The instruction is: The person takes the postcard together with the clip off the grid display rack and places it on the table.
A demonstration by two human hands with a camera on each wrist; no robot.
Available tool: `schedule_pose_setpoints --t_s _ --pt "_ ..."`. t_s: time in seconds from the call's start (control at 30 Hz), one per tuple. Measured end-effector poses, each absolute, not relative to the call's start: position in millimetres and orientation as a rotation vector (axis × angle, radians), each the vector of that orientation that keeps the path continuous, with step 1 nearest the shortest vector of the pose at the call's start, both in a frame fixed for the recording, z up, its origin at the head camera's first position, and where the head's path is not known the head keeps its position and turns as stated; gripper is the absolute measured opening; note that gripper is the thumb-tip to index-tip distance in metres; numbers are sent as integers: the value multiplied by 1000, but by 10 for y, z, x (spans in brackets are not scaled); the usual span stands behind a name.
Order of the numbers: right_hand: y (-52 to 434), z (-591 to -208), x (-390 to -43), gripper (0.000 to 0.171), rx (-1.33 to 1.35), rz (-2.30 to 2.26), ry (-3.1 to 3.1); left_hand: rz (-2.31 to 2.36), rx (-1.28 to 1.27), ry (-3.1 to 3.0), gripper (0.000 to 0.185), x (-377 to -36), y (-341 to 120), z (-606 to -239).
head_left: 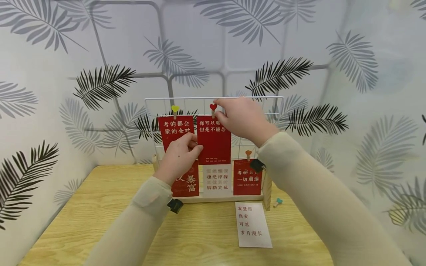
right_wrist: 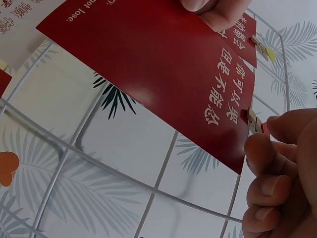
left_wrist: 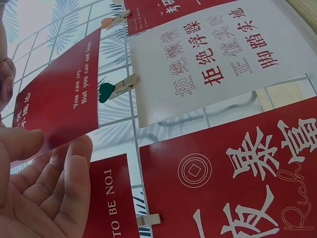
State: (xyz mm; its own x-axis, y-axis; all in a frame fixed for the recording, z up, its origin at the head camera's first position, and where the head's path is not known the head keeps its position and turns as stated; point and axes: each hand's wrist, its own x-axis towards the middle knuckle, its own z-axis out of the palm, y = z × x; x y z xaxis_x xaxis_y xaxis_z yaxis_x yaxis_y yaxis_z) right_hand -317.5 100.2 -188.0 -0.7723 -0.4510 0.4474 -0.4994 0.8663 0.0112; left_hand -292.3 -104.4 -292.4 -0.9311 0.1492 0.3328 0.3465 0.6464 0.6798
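My right hand [head_left: 245,117] pinches a small wooden clothespin with a red heart [head_left: 213,106] between thumb and index finger. The clothespin sits at the top edge of a red card [head_left: 214,146] with white lettering, against the white wire grid [head_left: 256,98]. In the right wrist view, the clothespin's wooden jaws [right_wrist: 253,119] overlap the card's edge. My left hand [head_left: 181,155] holds the same card by its left edge, thumb in front and fingers behind, as the left wrist view shows. Just left hangs another red card [head_left: 166,137] under a yellow-heart clothespin [head_left: 175,110], partly hidden by my left hand.
Lower on the grid hang a red card [head_left: 183,188], a white card [head_left: 217,181] and a red card [head_left: 247,183] with an orange-heart clothespin [head_left: 248,154]. A white card [head_left: 253,229] lies on the wooden table [head_left: 199,236], near a teal-heart clothespin [head_left: 278,201].
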Motion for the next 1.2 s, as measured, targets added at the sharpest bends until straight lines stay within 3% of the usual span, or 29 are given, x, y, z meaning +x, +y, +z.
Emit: schedule_pose_setpoints --t_s 0.23,0.7,1.2 --pt "984 -1906 -3172 31 678 156 -2548 -1145 -409 -2604 30 -2924 -1018 -2939" --pt "962 -2004 -3169 24 615 193 -2394 -1128 -405 -2541 30 -2931 -1006 -2991" --pt "949 -2031 -3200 22 601 274 -2377 -1161 -382 -2500 16 -2955 -1033 -3026"
